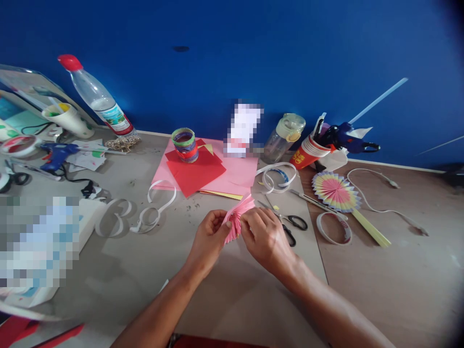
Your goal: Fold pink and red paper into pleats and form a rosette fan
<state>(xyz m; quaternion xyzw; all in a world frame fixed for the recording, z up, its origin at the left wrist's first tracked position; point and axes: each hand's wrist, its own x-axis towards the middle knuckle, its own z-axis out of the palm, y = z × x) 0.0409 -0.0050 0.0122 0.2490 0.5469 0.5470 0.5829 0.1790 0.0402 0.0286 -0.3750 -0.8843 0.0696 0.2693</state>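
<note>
Left hand (208, 237): just below the centre of the frame, fingers closed in a pinch on the left edge of the pink pleated paper (237, 217).
Right hand (266, 237): beside it on the right, fingers curled over the right side of the same paper and gripping it.
Pink pleated paper: held between the two hands just above the table (235, 299), its folds fanning out toward the upper right.
Scissors (290, 224): lay flat on the table just right of the right hand, black handles toward the bottom of the frame.
White ribbon loop (159, 205): lay on the table to the left of the left hand.
Pink sheet (239, 171): lay flat above the hands, near the centre of the frame.
Red sheet (194, 174): rested on the left part of the pink sheet.
Wrapped jar (185, 144): stood upright on the red sheet's upper corner, banded in green, blue and red.
Paper rosette (335, 192): lay at centre right on a yellow stick, well apart from the hands.
Red cup (306, 152): tilted at upper right, with a blue glue gun (348, 137) just beside it.
Plastic bottle (97, 99): leaned at upper left, red cap uppermost.
Blue wall (253, 48): filled the top of the frame.
</note>
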